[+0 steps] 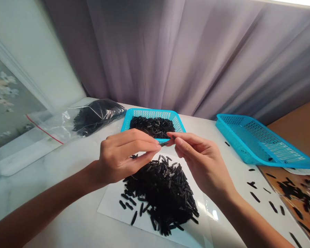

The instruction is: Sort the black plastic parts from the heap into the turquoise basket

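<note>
Both forearms reach in from the bottom corners, wrists raised, and the hands meet above the white sheet. The left hand's grip is together, its fingers curled and its fingertips closed on a black grain. A few more grains lie against its lower edge. The right hand, angled inward, has its grip together too, with thumb and forefinger pinching a tiny dark grain.

A heap of black grains lies on the sheet. Loose grains dot the tabletop right of the sheet, running onto a brown board.

Beyond the sheet sits a blue basket holding more grains. A larger blue basket stands to its right, a plastic bag to its left, and a curtain hangs behind.
</note>
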Tool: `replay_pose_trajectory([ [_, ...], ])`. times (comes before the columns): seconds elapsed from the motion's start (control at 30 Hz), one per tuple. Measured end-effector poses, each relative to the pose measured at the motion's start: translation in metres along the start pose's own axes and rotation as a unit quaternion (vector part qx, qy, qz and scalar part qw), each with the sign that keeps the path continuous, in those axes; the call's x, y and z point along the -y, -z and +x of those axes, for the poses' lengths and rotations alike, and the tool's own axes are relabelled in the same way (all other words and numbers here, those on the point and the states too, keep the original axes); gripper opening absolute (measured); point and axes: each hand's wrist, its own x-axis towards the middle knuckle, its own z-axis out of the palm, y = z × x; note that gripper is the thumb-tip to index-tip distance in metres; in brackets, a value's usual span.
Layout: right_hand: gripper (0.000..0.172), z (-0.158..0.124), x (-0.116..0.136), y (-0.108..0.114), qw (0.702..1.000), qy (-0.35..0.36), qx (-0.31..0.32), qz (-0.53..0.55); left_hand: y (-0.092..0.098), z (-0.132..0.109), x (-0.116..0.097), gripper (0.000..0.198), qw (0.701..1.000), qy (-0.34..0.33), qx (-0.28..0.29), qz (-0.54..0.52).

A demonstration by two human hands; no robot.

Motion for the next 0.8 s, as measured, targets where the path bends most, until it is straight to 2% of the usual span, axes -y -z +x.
replay_pose_trajectory([
  [0.17,0.018,-0.003,0.008,0.002,0.999,0.007,0.033,-0.005,0.000,0.000,0.001,0.011,1.000,0.003,-0.005,-0.021],
  [0.3,0.013,-0.003,0.012,0.002,0.999,0.003,0.043,0.009,0.001,0.000,0.001,0.012,1.000,-0.002,0.005,-0.028],
  [0.8,0.020,-0.005,0.020,-0.001,0.999,-0.018,0.021,-0.037,0.002,-0.001,0.000,0.011,0.999,-0.017,0.040,-0.028],
])
